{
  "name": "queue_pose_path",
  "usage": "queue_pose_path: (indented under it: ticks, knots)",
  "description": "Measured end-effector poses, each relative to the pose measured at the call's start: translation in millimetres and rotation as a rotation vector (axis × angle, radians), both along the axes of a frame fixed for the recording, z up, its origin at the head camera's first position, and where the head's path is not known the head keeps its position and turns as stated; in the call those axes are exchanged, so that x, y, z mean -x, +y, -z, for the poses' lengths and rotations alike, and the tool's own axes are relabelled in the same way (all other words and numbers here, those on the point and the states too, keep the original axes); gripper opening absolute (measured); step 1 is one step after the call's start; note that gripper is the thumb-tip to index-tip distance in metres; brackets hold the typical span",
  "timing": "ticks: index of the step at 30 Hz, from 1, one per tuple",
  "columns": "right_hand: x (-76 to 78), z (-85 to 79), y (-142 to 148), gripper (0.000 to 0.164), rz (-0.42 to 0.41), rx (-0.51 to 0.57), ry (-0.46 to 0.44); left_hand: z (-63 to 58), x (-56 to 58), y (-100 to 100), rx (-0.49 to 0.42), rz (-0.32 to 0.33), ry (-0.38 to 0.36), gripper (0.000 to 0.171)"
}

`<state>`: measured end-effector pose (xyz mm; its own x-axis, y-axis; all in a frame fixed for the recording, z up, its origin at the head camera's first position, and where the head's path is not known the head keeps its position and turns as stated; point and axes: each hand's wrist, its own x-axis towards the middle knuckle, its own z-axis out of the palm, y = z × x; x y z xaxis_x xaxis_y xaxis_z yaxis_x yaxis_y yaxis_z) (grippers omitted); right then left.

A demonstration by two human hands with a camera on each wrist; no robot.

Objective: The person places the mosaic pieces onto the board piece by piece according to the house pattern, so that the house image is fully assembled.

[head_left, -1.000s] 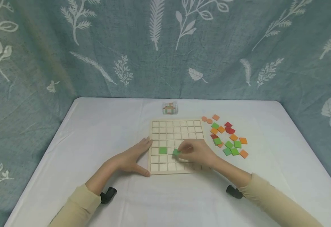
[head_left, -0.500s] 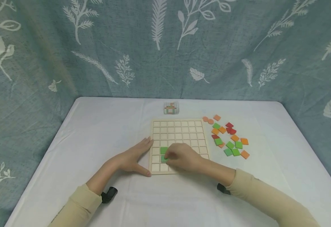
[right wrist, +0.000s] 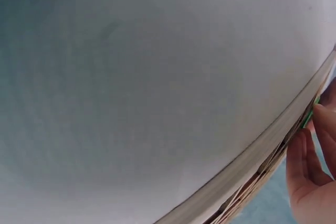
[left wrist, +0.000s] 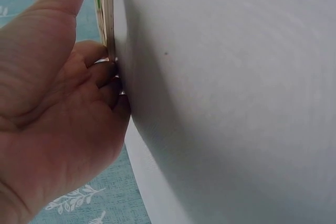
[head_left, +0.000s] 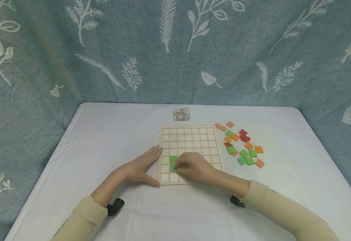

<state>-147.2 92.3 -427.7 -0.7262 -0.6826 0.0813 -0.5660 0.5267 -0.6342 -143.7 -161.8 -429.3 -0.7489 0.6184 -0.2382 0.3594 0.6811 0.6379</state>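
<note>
With the clock face centred on the gridded board (head_left: 193,137) and twelve at its far edge, the left hand (head_left: 142,166) lies at about nine o'clock, fingers straight and gripping nothing, fingertips touching the board's side and the thumb reaching down by its near corner at about eight. The right hand (head_left: 196,167) is over the near half of the board, around six o'clock, with thumb and fingers pinching a green tile (head_left: 172,168) that sits in a cell toward eight o'clock. Directly on the twelve o'clock side of that tile, a second green square (head_left: 173,159) fills the neighbouring cell. Well apart from it, between two and three o'clock off the board, loose pieces lie scattered on the white surface (head_left: 127,127): green squares (head_left: 249,161), orange squares (head_left: 259,163), red pieces (head_left: 246,139) and two orange discs (head_left: 223,128), one close beside the board's far corner. Near twelve o'clock, beyond the board, is a small patterned block (head_left: 181,114). A leaf-printed cloth (head_left: 151,80) hangs behind.
</note>
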Motion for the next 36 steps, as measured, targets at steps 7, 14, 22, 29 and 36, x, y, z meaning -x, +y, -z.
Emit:
queue_pose_path:
  ticks: [7, 14, 22, 29, 36]
  knots:
    - [0.5, -0.6, 9, 0.011, 0.051, 0.036, -0.088, -0.6, -0.1, 1, 0.014, -0.008, 0.005, 0.122]
    - [3.3, -8.1, 41, 0.011, 0.23, 0.087, -0.232, -0.8, -0.3, 3, 0.033, -0.015, 0.009, 0.123]
    - [9.9, -7.8, 99, 0.019, 0.433, 0.108, -0.224, -0.1, -0.6, 2, 0.031, -0.012, 0.013, 0.123]
    - [15.5, -6.6, 146, 0.025, 0.523, 0.008, -0.11, 0.2, -1.7, 2, 0.036, -0.016, 0.009, 0.123]
    - [20.3, -3.8, 161, 0.033, 0.525, -0.067, -0.085, -0.5, -2.3, 3, 0.034, -0.024, -0.001, 0.122]
